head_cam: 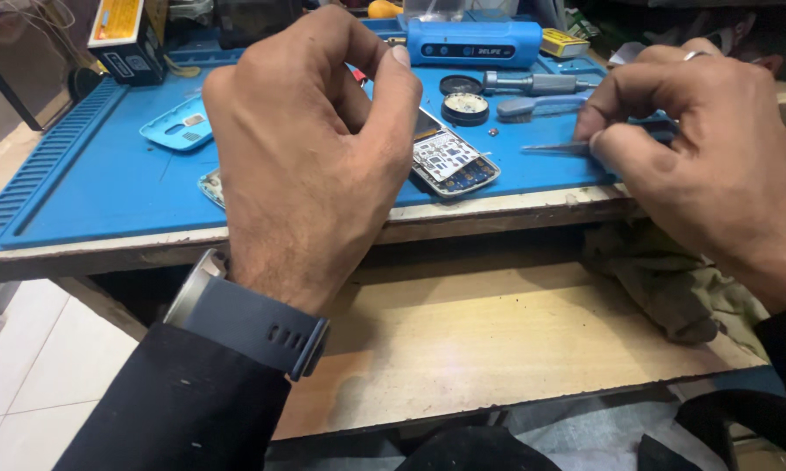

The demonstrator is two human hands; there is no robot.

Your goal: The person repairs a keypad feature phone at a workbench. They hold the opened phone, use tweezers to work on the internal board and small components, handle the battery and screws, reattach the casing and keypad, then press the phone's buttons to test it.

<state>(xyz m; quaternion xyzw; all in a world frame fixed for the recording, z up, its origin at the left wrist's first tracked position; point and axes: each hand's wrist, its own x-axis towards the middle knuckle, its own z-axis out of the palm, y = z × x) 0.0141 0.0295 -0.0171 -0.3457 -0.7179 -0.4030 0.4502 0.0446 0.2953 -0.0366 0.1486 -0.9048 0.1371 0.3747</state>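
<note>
Table: we see a worn wooden table with a blue ribbed work mat laid over it; a lower wooden shelf sits under the mat's near edge, and pale floor tiles show below the mat's left end.
Back of mat: a blue box-shaped device stands at the mat's far edge, with a dark carton at the far left corner.
Loose parts: a light blue phone cover lies on the mat's left half; a small round tin and a grey screwdriver lie right of the mat's middle.
Cloth: a greyish rag is bunched on the shelf under the mat's right end.
Phone: the opened phone lies near the mat's front edge, about its middle, just beside our left hand's fingertips and partly hidden by that hand.
Phone's look: back removed, pale circuit board and metal shields exposed, lying flat and turned at an angle.
Left hand: curled loosely over the phone, thumb and fingers bent toward each other; we cannot tell whether this grip pinches anything.
Right hand: grip closed on slim metal tweezers, whose tip points toward the phone but stays apart from it.
</note>
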